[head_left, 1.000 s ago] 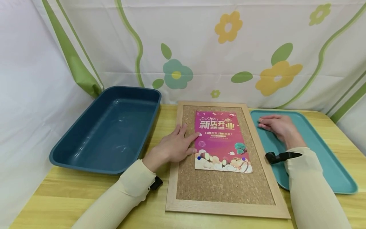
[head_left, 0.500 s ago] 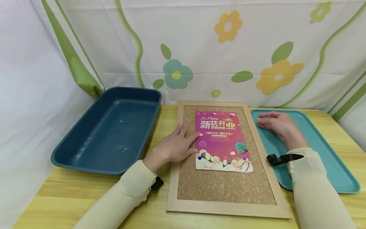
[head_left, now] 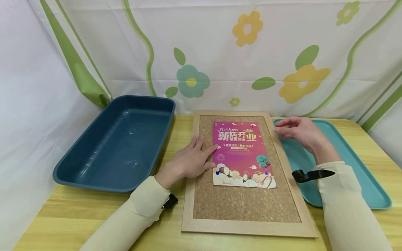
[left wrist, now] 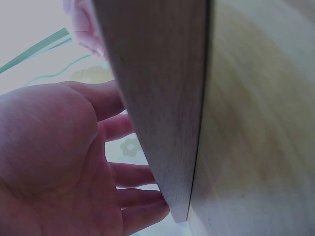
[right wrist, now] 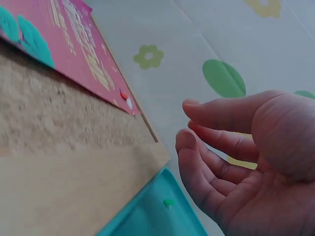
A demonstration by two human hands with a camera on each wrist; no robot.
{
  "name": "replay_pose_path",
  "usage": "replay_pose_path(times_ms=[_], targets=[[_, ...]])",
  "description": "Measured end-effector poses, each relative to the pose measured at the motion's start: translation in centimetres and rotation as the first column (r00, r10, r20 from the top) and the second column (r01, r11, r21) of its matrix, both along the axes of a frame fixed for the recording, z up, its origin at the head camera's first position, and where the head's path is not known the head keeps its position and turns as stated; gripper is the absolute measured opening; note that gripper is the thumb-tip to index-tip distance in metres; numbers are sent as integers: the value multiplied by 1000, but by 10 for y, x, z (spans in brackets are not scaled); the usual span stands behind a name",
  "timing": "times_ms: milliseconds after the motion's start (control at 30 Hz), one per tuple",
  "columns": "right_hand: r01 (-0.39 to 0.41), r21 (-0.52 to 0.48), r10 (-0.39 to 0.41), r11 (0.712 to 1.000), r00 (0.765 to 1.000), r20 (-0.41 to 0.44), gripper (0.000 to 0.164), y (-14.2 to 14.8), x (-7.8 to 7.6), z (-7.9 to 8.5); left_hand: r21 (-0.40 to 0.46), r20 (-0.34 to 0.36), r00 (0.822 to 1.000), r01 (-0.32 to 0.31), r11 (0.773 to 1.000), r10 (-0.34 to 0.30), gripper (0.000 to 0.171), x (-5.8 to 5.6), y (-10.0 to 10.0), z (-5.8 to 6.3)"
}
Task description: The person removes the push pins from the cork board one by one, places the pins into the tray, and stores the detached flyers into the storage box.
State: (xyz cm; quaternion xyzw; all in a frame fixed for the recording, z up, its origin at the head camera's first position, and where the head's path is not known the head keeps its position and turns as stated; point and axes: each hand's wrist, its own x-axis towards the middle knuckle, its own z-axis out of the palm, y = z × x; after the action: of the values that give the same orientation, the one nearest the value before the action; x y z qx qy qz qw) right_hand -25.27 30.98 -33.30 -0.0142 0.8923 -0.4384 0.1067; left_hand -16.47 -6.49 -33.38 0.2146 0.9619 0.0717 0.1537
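A pink-purple poster [head_left: 240, 157] lies on a wood-framed cork board [head_left: 248, 205]. One blue push pin [head_left: 217, 173] is at its lower left, a violet-blue push pin [head_left: 266, 173] at its lower right and a red push pin [right wrist: 123, 95] near its top right corner. My left hand [head_left: 190, 158] rests with spread fingers over the board's left frame, fingertips on the poster's left edge. Above the teal tray [head_left: 361, 174] hovers my right hand [head_left: 303, 134], its fingers loosely bent. No object shows between thumb and fingers in the right wrist view. A green push pin [right wrist: 169, 202] lies in the tray.
A deep dark-blue bin [head_left: 116, 146] stands on the wooden table [head_left: 72, 212] left of the board. Behind everything hangs a white curtain [head_left: 220, 42] with flower prints. The tray sits close against the board's right side.
My right hand has risen slightly and shifted left toward the board's right frame. My left hand stays where it was on the poster's left edge.
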Motion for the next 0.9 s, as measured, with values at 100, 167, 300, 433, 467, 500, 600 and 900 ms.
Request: replay_pose_path(times_ms=[100,167,300,433,467,500,600,900], targets=[[-48,11,48,999,999,-14,50,-8,5,6,0,1,1000,5,1000,-5,71,-1,0,0],[-79,16,79,997,997,-23,47,-13,8,10,3,3,1000,8,1000,-8,71,-1,0,0],[-118,38,119,992,992,-31,43,-20,14,15,8,6,1000,14,1000,-14,70,-1,0,1],[-141,45,143,989,989,-32,40,-25,18,17,12,10,1000,16,1000,-16,71,0,1,2],[-148,43,149,988,988,-34,40,-26,19,18,12,11,1000,17,1000,-17,70,0,1,2],[-152,38,153,988,987,-36,39,-28,20,18,12,13,1000,17,1000,-17,71,0,1,2],[-162,32,164,986,986,-41,39,-35,22,18,11,13,1000,18,1000,-18,70,0,1,2],[-138,12,138,990,990,-28,43,-59,15,8,1,8,1000,11,1000,-11,70,1,-3,2]])
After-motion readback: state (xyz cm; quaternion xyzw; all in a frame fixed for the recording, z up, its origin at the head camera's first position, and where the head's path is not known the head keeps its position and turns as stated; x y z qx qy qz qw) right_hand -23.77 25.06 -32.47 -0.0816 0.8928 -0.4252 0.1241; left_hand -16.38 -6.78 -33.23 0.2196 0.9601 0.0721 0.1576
